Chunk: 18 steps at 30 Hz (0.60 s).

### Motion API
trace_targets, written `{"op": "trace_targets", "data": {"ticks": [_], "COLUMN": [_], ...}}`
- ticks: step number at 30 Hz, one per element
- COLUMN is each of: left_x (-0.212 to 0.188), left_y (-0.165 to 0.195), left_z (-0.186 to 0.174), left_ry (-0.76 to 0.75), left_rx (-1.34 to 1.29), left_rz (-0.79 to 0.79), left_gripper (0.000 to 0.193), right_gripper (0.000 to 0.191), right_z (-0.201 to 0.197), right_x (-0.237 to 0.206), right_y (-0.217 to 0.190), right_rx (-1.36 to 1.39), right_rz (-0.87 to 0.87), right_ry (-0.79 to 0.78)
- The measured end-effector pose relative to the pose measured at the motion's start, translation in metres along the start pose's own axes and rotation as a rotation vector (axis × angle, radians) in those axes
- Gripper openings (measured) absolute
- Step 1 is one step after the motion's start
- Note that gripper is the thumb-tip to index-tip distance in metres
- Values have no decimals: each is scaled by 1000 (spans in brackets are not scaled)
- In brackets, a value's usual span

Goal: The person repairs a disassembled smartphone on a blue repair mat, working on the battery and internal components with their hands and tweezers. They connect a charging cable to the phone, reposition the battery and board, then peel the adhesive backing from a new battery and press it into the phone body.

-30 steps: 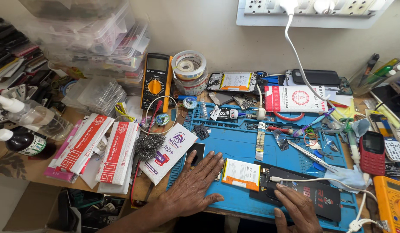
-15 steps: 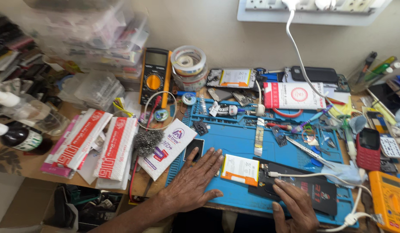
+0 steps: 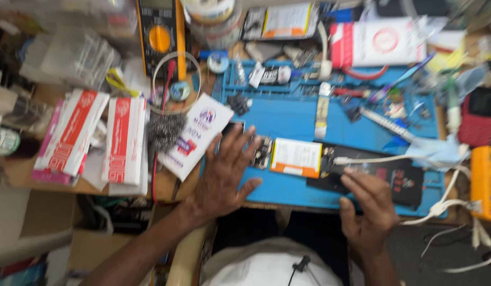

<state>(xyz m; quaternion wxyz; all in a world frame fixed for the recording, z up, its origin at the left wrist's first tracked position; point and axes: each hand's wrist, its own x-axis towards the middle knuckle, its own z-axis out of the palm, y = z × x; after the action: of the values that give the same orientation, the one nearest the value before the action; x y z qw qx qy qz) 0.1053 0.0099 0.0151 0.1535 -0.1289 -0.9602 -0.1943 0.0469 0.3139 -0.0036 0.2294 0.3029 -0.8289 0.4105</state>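
Pressing flat, fingers spread, left hand (image 3: 224, 175) pins opened phone (image 3: 258, 151) on blue mat (image 3: 293, 114); right hand (image 3: 364, 204) pinches white cable (image 3: 372, 159). Risk: tug could shift battery (image 3: 296, 157).

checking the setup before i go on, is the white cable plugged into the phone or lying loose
Cannot tell for sure. The white cable ends right at the edge of the dark phone beside the right hand, but blur hides whether the plug is seated.
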Motion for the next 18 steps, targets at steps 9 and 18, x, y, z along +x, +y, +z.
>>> {"op": "trace_targets", "data": {"ticks": [9,18], "left_x": [-15,-18], "left_y": [-3,-6], "left_z": [-11,-3], "left_ry": [108,105], "left_rx": [55,50], "left_rz": [-100,-91], "left_gripper": [44,39], "right_gripper": [27,30], "right_z": [6,8], "right_x": [-5,-7], "right_y": [1,5], "right_rx": [20,21], "right_rz": [6,5], "right_ry": [16,18]}}
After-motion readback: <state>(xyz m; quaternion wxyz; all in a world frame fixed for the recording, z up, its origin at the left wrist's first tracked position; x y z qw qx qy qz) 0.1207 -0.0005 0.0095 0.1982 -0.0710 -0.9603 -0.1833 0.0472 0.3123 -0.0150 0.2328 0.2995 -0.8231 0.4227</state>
